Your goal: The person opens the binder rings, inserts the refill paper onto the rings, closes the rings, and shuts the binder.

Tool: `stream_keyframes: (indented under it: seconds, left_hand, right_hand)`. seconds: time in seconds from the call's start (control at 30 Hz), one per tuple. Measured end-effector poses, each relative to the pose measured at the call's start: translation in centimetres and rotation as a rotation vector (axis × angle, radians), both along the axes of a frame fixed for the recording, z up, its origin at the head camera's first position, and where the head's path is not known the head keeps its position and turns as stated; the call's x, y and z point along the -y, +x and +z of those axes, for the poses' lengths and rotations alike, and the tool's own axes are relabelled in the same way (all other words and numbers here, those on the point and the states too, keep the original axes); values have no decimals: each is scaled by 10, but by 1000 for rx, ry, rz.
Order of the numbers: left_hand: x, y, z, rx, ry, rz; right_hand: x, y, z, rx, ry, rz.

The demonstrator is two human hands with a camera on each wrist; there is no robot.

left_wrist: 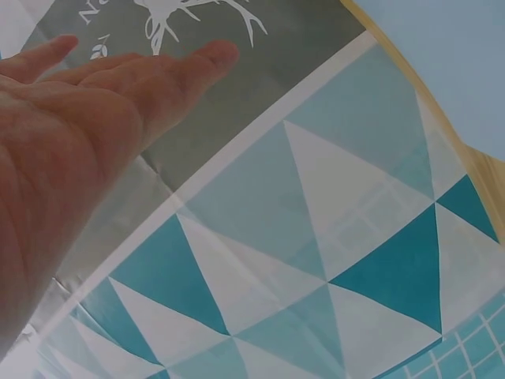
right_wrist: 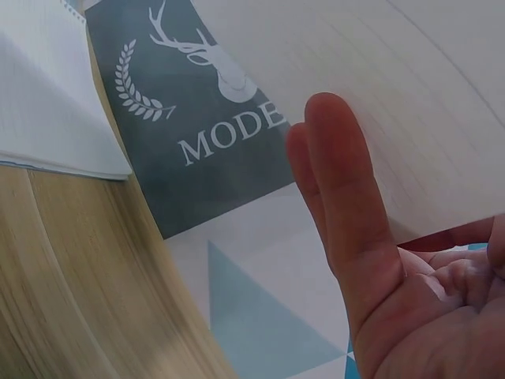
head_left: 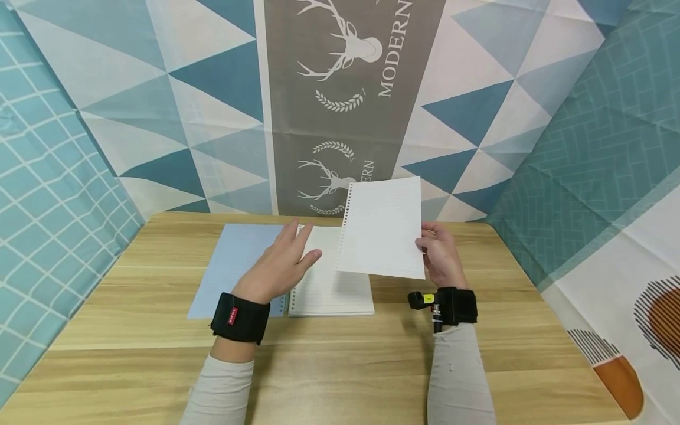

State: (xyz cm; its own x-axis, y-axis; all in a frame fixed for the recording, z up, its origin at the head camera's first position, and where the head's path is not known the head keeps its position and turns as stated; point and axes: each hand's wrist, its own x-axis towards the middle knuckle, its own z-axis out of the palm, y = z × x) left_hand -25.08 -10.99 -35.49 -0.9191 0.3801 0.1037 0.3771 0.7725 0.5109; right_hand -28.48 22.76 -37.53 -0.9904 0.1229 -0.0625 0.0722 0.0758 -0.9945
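A loose lined sheet of paper (head_left: 383, 227) with a row of punched holes down its left edge is held up by my right hand (head_left: 442, 255), which pinches its right edge between thumb and fingers. In the right wrist view, fingers (right_wrist: 339, 158) lie behind the sheet (right_wrist: 426, 103). Beneath it, an open notebook (head_left: 332, 298) lies on the table, its blue cover (head_left: 234, 260) turned to the left and lined pages on the right. My left hand (head_left: 276, 268) hovers over the cover and binding, fingers extended, holding nothing; the left wrist view shows the hand (left_wrist: 87, 126) too.
The notebook and hands are over a wooden table (head_left: 340, 366). A patterned cloth (head_left: 218, 106) with triangles and deer heads hangs behind the back edge. Tiled-pattern cloth (head_left: 58, 171) stands along the left side, and another patterned cloth (head_left: 600, 195) along the right.
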Motion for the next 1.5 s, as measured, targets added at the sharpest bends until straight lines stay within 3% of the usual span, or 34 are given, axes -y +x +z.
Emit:
stream_keyframes:
  seconds: [0.33, 1.2, 1.5]
  left_hand:
    - [1, -1, 0, -21, 1, 4]
    - [8, -1, 0, 31, 15, 20]
    - [11, -4, 0, 6, 14, 29]
  right_hand:
    - [12, -1, 1, -5, 16, 23]
    - [36, -1, 3, -33, 29, 113]
    - [45, -1, 4, -34, 33, 124]
